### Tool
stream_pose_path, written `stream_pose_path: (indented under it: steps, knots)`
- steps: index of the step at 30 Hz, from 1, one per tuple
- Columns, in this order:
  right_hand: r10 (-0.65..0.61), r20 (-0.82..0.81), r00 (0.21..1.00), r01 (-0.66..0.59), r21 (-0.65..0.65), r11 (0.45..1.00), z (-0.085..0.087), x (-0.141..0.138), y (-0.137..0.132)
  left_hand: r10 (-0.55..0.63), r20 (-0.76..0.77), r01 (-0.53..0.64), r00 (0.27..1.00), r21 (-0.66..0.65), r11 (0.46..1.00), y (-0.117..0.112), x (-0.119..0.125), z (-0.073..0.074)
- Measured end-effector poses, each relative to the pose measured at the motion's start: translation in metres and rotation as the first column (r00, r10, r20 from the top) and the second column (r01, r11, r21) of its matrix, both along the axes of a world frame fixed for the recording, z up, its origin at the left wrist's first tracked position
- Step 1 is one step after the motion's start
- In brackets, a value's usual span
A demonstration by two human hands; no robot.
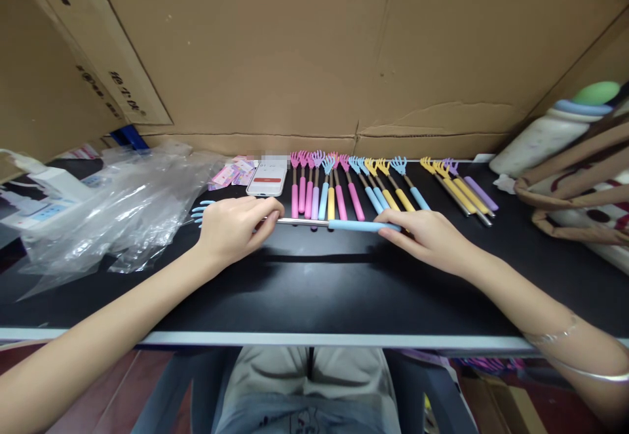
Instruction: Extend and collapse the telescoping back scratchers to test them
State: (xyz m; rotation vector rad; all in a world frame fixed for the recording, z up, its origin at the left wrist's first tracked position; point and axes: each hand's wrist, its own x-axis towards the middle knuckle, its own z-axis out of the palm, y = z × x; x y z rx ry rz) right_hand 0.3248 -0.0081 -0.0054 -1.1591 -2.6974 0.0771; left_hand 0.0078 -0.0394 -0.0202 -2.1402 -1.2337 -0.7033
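Observation:
A blue back scratcher [356, 225] is held level above the black table, its metal rod drawn out. My left hand [240, 224] is closed round the rod near the claw end, and the blue claw sticks out to its left. At the other end, my right hand [422, 234] grips the tip of the blue handle between thumb and fingers. Behind it lies a row of back scratchers in pink [354, 201], yellow [404, 199], purple and blue, claws pointing away from me. Farther right, several yellow and purple ones [462, 185] lie at a slant.
Clear plastic bags [122, 198] are heaped at the left beside a white power strip [49, 204]. A phone [266, 178] and small printed cards [233, 173] lie at the back. On the right are a pale bottle [545, 136] and a brown-handled bag [580, 188]. Cardboard [295, 54] walls the table's rear.

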Motion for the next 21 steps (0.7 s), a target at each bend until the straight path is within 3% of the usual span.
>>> stream_pose_path:
  steps: [21]
  knots:
    - [0.015, 0.014, 1.000, -0.014, -0.017, 1.000, -0.0001, -0.0008, -0.0006, 0.013, 0.032, -0.013, 0.999, 0.014, 1.000, 0.0006, -0.0009, 0.0002]
